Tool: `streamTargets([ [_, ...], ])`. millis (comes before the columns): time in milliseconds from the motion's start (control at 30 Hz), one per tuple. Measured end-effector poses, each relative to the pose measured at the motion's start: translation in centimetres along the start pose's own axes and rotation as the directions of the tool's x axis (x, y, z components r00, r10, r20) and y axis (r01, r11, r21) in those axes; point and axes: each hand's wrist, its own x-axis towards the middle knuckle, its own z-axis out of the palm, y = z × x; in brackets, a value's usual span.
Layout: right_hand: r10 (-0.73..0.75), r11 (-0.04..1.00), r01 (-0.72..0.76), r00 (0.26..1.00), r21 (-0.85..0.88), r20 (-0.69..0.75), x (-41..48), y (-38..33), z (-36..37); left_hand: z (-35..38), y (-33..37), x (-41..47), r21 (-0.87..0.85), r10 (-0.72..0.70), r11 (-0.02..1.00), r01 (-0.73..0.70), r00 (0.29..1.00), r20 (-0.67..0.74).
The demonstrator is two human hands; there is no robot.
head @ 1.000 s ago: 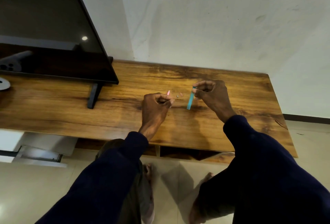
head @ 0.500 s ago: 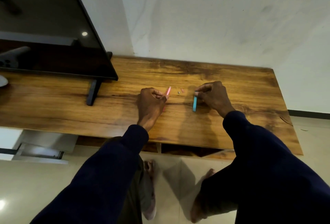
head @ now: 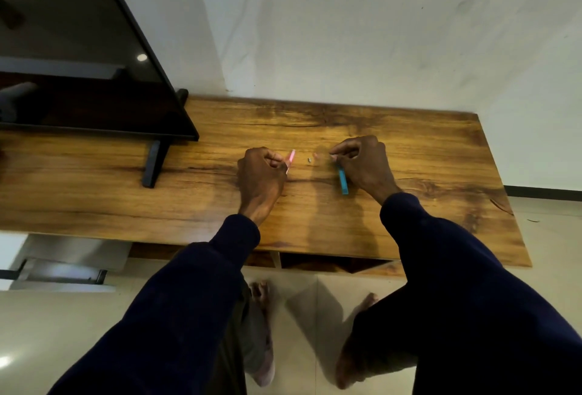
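Note:
My left hand (head: 259, 175) rests on the wooden table (head: 425, 205) and pinches a thin pink stick (head: 290, 159) whose tip points up and away. My right hand (head: 365, 163) pinches the top end of a thin blue stick (head: 341, 181); its lower end lies toward me on the wood. Between the two hands a tiny pale piece (head: 309, 160) sits on the tabletop. Both arms wear dark blue sleeves.
A black flat screen (head: 78, 73) stands at the left on a dark foot (head: 154, 163). A white wall runs behind the table. Below the front edge are a tiled floor, bare feet (head: 263, 331) and a white unit (head: 56, 265) at the left.
Both hands have come down onto the tabletop. The blue stick, held hanging a second ago, now lies low with its end toward me. The pink stick stays in the left hand.

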Motion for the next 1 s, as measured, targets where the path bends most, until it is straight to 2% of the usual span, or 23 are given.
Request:
streamTargets([
  [167, -0.128, 0.989, 0.13, 0.991, -0.074, 0.035, 0.0, -1.8, 1.6, 0.6, 0.3, 0.1, 0.118, 0.078, 0.99, -0.081, 0.996, 0.03],
  [333, -0.165, 0.97, 0.164, 0.986, -0.181, 0.01, -0.1, -2.8, 2.5, 1.1, 0.5, 0.2, 0.245, 0.163, 0.955, -0.169, 0.986, 0.043],
  [467, -0.169, 0.954, 0.165, 0.986, -0.251, 0.004, -0.1, -2.8, 3.0, 1.0, 0.4, 0.3, 0.262, 0.18, 0.947, -0.186, 0.983, 0.046],
  [600, -0.166, 0.929, 0.168, 0.986, -0.329, 0.035, -0.2, -2.5, 3.3, 0.6, 0.4, 0.0, 0.176, 0.177, 0.968, -0.178, 0.984, 0.023],
  [733, -0.187, 0.924, 0.176, 0.982, -0.339, -0.001, -0.5, -2.5, 3.6, 0.2, 0.8, -0.2, 0.055, 0.129, 0.99, -0.13, 0.992, 0.011],
  [1000, -0.198, 0.911, 0.192, 0.98, -0.364, 0.022, -0.6, -3.1, 3.9, -0.6, 1.9, -0.2, -0.188, -0.022, 0.982, 0.019, 1.0, -0.016],
])
